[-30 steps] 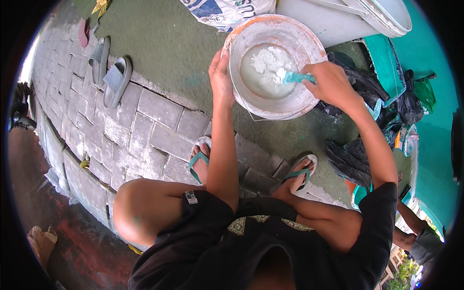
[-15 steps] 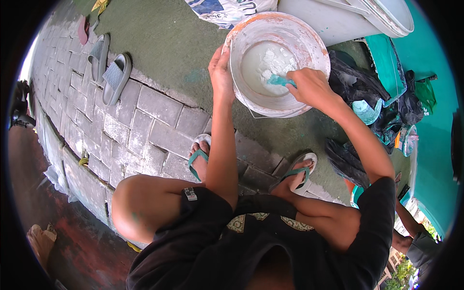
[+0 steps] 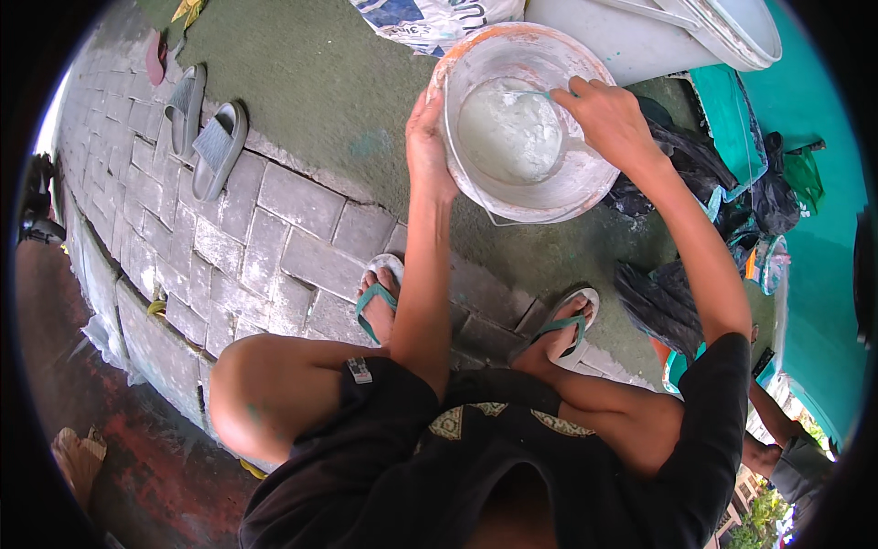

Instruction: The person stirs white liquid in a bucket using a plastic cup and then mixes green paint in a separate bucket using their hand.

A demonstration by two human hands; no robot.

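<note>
A stained white bucket (image 3: 585,174) with orange marks on its rim and a wire handle is in front of me, tilted slightly. Pale wet mixture with white powdery lumps (image 3: 508,137) lies inside it. My left hand (image 3: 428,137) grips the bucket's left rim and side. My right hand (image 3: 604,119) is over the bucket's upper right, closed on a teal stick-like tool (image 3: 535,93) whose far end is in the white mixture.
A printed sack (image 3: 412,20) and large white pail (image 3: 631,41) sit behind the bucket. Black plastic (image 3: 658,311), a teal tray (image 3: 732,123) and a teal wall (image 3: 814,302) are right. Grey slides (image 3: 219,146) rest on pavers. Another person's arm (image 3: 776,412) shows lower right.
My right hand has moved up toward the bucket's far side with the teal tool, after moving inward earlier. My left hand and the bucket have shifted slightly right. The lumps look wetter.
</note>
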